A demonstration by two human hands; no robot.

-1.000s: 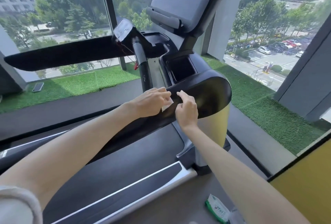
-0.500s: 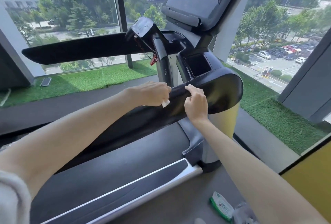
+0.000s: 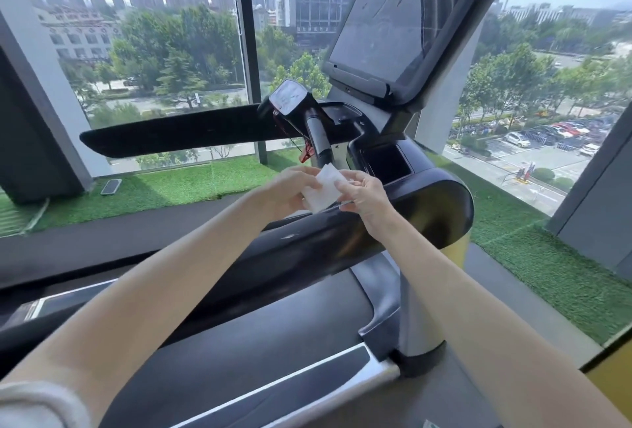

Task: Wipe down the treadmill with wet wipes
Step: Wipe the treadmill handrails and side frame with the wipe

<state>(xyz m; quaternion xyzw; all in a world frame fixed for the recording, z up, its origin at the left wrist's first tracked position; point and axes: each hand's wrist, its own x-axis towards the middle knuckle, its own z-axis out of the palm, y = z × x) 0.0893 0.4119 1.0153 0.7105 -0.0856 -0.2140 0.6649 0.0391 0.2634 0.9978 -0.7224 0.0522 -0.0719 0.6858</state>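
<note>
A black treadmill fills the view, with its glossy right handrail (image 3: pixel 427 219) running across the middle and a dark screen (image 3: pixel 393 24) tilted above it. A white wet wipe (image 3: pixel 323 188) is spread between both hands just above the handrail. My left hand (image 3: pixel 289 190) holds the wipe's left side with curled fingers. My right hand (image 3: pixel 364 195) pinches its right edge between thumb and fingers. The wipe is lifted off the rail.
The left handrail (image 3: pixel 178 135) stretches out to the left. The running belt (image 3: pixel 239 349) and a silver side rail (image 3: pixel 307 379) lie below. Green artificial turf (image 3: pixel 547 267) borders the windows; a phone (image 3: pixel 111 186) lies on it at left.
The wipe was bunched in my left hand against the handrail; now both hands have lifted it and spread it open. The camera has tilted upward, showing more of the screen.
</note>
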